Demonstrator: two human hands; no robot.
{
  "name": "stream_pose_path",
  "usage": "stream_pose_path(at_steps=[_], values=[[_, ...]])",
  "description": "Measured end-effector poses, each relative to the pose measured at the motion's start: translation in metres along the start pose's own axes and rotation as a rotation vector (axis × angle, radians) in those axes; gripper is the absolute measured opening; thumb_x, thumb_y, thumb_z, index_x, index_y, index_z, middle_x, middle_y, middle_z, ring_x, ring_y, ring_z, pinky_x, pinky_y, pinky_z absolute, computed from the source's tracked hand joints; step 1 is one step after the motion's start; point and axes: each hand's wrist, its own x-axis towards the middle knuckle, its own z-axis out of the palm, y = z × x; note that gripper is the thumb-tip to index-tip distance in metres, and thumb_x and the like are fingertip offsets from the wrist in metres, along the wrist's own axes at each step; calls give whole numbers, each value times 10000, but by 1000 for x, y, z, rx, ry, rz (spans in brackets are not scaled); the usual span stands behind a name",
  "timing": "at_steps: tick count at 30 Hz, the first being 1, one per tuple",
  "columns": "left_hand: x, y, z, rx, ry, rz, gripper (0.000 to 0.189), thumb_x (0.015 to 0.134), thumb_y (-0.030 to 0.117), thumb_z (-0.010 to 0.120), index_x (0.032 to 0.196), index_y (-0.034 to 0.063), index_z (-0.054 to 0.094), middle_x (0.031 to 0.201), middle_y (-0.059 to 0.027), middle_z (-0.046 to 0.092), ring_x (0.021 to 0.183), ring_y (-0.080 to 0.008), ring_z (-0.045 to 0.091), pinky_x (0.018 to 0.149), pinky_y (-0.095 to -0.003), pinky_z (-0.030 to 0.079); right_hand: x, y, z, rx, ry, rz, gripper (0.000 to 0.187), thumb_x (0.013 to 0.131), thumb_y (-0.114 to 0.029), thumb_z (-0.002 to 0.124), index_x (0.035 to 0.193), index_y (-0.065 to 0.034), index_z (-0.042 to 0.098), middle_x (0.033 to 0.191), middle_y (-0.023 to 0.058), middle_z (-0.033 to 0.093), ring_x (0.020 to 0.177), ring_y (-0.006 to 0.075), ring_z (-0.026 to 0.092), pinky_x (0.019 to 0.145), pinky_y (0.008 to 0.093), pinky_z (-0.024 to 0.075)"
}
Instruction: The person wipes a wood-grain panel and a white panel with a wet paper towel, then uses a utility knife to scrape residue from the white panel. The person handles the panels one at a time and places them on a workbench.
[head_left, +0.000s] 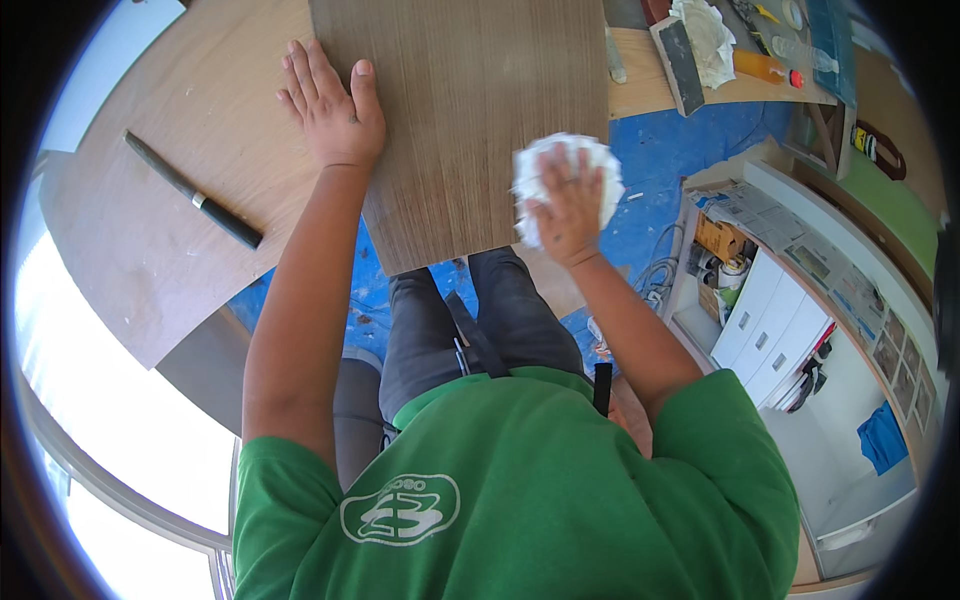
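Note:
A brown wood-grain panel (457, 135) extends from the top of the view towards my legs. My left hand (334, 105) lies flat at the panel's left edge, thumb and fingers spread, partly over the pale plywood surface beside it. Under my right hand (566, 199) is a white cloth (532, 169), pressed by spread fingers at the panel's right edge near its near corner; part of the cloth hangs past the edge. A file or similar long tool with a dark handle (229, 223) rests on the plywood (127, 255) to the left.
At the upper right, a wooden board (637, 56) holds a sanding block (677, 64), a crumpled pale cloth (705, 37), an orange bottle (759, 66) and a clear plastic bottle (802, 52). Blue sheeting (660, 150) covers the floor. Right stands a white cabinet (765, 330) with newspaper (817, 262) on top.

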Motion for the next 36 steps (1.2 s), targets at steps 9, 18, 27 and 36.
stream_pose_path(at_steps=[9, 18, 27, 36], values=[[-5, 0, -6, 48, -35, -34, 800, 1044, 567, 381, 1594, -10, 309, 1693, -222, 234, 1590, -381, 146, 1273, -555, 59, -22, -63, 7, 5, 9, -25, 689, 1011, -436, 541, 1621, -166, 369, 1697, 144, 286, 1568, 468, 166, 1222, 665, 57], [-6, 1, -9, 14, -7, 4, 801, 1048, 562, 368, 1594, -21, 297, 1684, -244, 237, 1584, -398, 151, 1273, -560, 58, 338, -15, -10, -168, 262, -48, 612, 1036, -478, 498, 1562, -168, 457, 1675, 98, 345, 1529, 373, 304, 1250, 554, 195], [-8, 4, -22, -202, 32, -23, 730, 1076, 478, 330, 1591, -38, 296, 1679, -267, 233, 1580, -435, 141, 1267, -573, 43, 76, -117, 12, -47, -160, -342, 669, 934, -437, 652, 1565, -323, 461, 1684, 16, 332, 1556, 363, 251, 1214, 648, 177], [-199, -5, -118, -475, -86, -560, 415, 978, 220, 608, 1282, -61, 587, 1167, -218, 626, 1051, -358, 590, 951, -447, 466, 125, -123, 11, -85, -192, -555, 630, 971, -527, 606, 1559, -344, 472, 1676, 49, 351, 1548, 392, 268, 1217, 665, 151]])
